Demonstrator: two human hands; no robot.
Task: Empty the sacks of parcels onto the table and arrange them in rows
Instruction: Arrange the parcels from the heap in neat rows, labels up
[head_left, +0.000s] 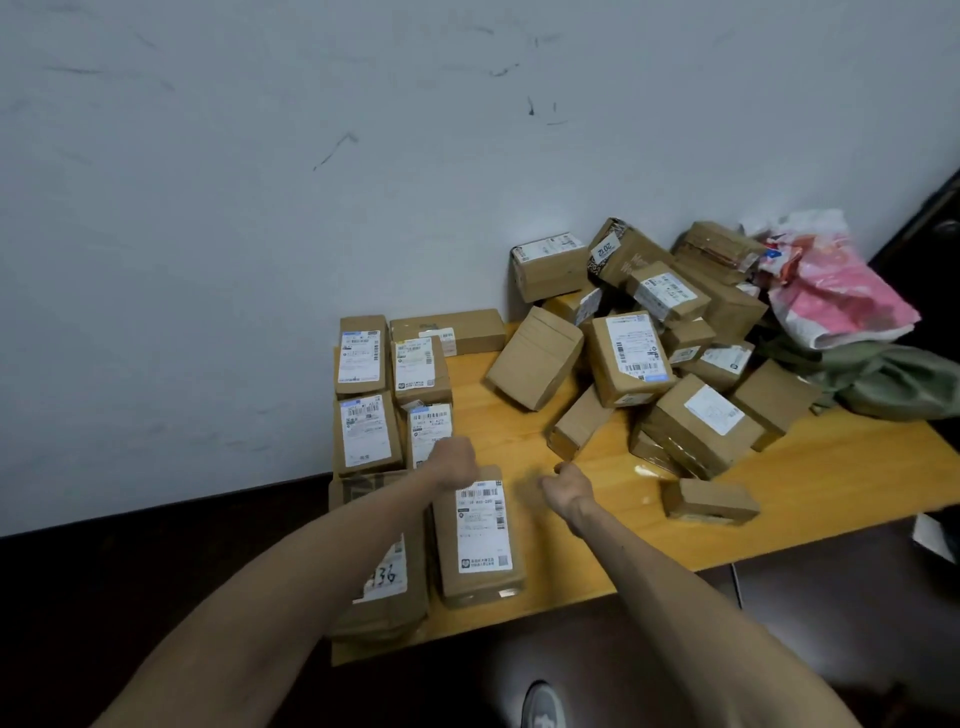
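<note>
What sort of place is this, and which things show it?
Probably a parcel sorting or pickup room: labelled cardboard parcels heaped and rowed on a wooden table, crumpled sacks beside them.

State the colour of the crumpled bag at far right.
The bag is pink and white; head view.

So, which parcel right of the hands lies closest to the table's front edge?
The small flat box in front of the pile; it lies on the bare table, unstacked.
</note>
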